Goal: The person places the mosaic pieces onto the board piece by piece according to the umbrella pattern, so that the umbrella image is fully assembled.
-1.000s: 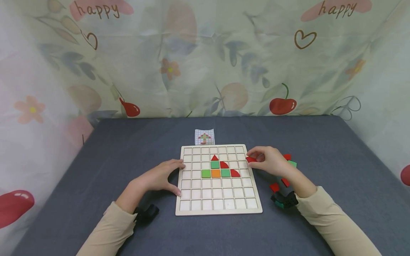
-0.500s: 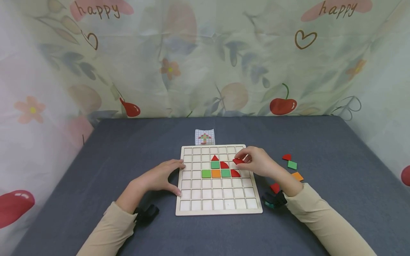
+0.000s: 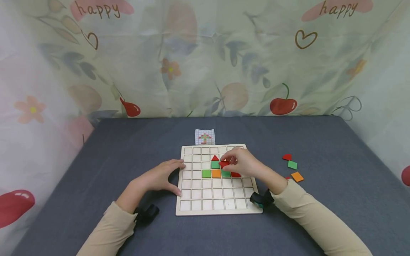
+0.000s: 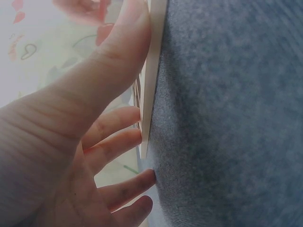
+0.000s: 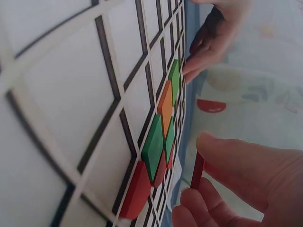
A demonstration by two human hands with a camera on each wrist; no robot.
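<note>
A pale wooden grid board (image 3: pixel 196 194) lies on the dark table. My left hand (image 3: pixel 160 175) rests at its left edge, thumb and fingertips touching the frame, fingers spread in the left wrist view. Over the board, my right hand (image 3: pixel 243 163) pinches a thin red piece (image 5: pixel 197 171) between thumb and fingers, held above the surface in the right wrist view. On the grid sit a red triangle (image 3: pixel 215 158), a green square (image 3: pixel 215 164), a light green square (image 3: pixel 206 173), an orange square (image 3: pixel 216 173) and a red quarter-round (image 3: pixel 235 174). My hand hides part of the pattern.
A small printed card (image 3: pixel 205 137) with a coloured grid picture lies behind the board. To the right are loose pieces: a red one (image 3: pixel 287 156), a green square (image 3: pixel 292 164) and an orange square (image 3: pixel 297 176). A patterned curtain (image 3: pixel 205 71) hangs behind the table.
My right hand has moved left with the red piece, from beyond the board's right edge to above the placed tiles. More loose pieces show on the right. The left hand stays put.
</note>
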